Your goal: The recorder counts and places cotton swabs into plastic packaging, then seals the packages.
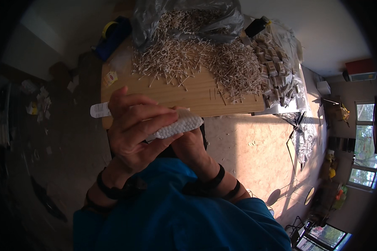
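I grip a white-tipped swab bundle [181,125] between both hands, by the wooden table's [167,91] near edge. My left hand [130,125] bends its fingers across it, hiding one end; my right hand [190,146] supports it underneath (fingers mostly out of sight). Beyond, grey plastic [147,23] partly veils loose swabs [171,62].

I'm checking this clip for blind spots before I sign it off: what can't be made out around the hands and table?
In the head view:
- Right hand: most fingers hidden behind the bundle of white tips.
- Bundle's lower part: covered by both hands.
- White printed strip: inner end hidden behind the left hand.
- Grey plastic bag: cut off by the top edge.
- Small packets: too small to count.
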Motion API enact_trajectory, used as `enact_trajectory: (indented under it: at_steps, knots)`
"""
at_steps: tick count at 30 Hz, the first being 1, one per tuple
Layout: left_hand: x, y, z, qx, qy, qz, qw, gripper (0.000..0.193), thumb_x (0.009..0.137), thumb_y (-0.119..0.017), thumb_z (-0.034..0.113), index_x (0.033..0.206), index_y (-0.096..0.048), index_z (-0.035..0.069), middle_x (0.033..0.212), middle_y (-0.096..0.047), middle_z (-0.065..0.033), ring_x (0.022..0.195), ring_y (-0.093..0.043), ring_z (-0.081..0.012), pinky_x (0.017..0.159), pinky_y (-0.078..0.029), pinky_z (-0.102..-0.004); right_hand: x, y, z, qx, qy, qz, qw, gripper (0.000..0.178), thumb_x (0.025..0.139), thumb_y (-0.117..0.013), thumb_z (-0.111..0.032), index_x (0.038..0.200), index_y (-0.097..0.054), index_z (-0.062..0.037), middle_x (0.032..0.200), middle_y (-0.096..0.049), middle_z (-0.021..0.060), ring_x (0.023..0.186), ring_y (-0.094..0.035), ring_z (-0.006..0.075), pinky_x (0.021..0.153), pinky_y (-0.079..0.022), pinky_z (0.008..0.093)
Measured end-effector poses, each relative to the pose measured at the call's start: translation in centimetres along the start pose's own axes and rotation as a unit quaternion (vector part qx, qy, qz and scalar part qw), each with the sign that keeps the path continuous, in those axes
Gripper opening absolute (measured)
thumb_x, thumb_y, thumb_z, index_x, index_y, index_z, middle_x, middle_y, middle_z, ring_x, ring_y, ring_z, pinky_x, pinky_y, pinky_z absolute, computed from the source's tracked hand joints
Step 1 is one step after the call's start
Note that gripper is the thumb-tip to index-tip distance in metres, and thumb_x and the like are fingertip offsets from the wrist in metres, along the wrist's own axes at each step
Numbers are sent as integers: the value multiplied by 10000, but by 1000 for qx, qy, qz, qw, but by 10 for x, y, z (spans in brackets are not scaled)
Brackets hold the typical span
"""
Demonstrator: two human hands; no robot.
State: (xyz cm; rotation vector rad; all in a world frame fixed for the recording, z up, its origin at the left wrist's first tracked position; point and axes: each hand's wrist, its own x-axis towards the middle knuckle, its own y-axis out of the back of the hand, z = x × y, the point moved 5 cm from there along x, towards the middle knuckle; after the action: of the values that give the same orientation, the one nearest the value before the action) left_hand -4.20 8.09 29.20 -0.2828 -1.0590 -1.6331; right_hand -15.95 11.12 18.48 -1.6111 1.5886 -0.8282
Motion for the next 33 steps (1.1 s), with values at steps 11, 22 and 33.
enact_trajectory:
  at_steps: [11,22,33]
  knots:
    - [-2,2,-4,19,-18,-27,999,316,725,-839,235,974,-743,67,978,-690,-20,1049,-581,-252,1093,-308,-510,0,3,5,15,-10,5,1000,139,982,-584,-63,1115,-603,-27,1095,-666,81,978,-646,142,858,-537,292]
    - [-4,-2,-10,-9,16,-22,1000,347,720,-853,310,995,-754,123,968,-699,5,1030,-599,-197,1112,-282,-469,-1,9,10,15,-21,5,1000,146,981,-585,-63,1120,-611,-26,1084,-680,79,976,-659,152,874,-543,303]
    - [-7,-7,-19,19,20,-64,998,420,762,-824,179,1132,-681,40,1005,-686,-52,1080,-589,-247,1085,-338,-485,6,39,-9,-157,27,34,987,122,982,-597,-91,1071,-624,-11,1051,-693,86,961,-669,161,827,-544,305]
